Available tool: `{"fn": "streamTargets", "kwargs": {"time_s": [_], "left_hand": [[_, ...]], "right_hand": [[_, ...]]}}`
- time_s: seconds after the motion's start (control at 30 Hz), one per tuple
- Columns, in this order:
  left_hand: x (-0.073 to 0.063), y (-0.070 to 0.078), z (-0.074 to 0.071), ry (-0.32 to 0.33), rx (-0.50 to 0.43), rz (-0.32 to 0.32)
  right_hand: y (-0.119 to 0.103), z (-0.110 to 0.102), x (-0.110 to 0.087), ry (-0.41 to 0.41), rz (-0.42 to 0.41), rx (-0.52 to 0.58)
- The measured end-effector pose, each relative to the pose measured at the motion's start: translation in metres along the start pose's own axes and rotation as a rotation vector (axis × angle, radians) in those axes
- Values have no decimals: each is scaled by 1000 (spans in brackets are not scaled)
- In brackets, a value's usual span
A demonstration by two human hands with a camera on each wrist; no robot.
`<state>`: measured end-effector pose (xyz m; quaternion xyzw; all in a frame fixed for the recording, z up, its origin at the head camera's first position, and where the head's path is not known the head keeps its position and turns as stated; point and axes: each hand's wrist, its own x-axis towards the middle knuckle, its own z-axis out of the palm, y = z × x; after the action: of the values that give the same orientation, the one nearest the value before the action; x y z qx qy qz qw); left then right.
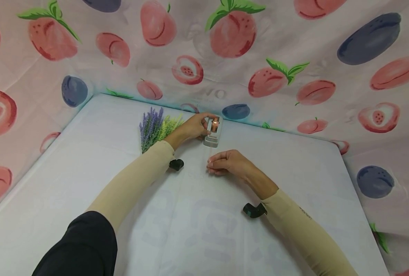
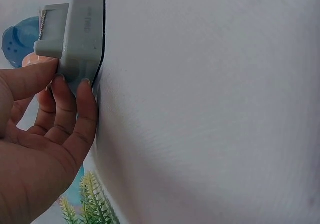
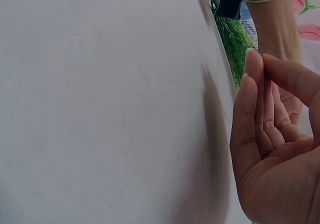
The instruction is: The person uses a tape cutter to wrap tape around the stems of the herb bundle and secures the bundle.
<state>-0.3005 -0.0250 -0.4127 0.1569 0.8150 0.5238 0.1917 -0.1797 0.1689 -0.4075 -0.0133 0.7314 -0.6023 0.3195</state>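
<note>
Near the back edge of the table, my left hand (image 1: 192, 127) grips a grey tape dispenser (image 1: 211, 142). An orange-brown tape roll (image 1: 215, 124) sits in its holder. The left wrist view shows the thumb and fingers around one end of the dispenser (image 2: 86, 38), with its toothed cutter at the far end. In front of it, my right hand (image 1: 230, 163) is raised above the table, thumb and fingertips pinched together. A faint, see-through strip of tape (image 1: 209, 152) runs from the dispenser toward those fingertips. In the right wrist view the pinching hand (image 3: 272, 134) hides what lies between its tips.
Beside my left forearm lie bunches of purple flowers (image 1: 150, 128) and yellow-green flowers (image 1: 168, 126). The white-covered table (image 1: 277, 161) meets a fruit-print cloth (image 1: 197, 23) at the back and sides. A black wrist camera (image 1: 176, 165) sticks out from each sleeve.
</note>
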Motion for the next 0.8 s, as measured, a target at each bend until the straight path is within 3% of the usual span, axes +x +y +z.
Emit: {"fn": "streamTargets", "kwargs": {"time_s": [0.8], "left_hand": [[0, 0, 0, -9, -18, -13]], "right_hand": [[8, 7, -6, -11, 23, 1]]}}
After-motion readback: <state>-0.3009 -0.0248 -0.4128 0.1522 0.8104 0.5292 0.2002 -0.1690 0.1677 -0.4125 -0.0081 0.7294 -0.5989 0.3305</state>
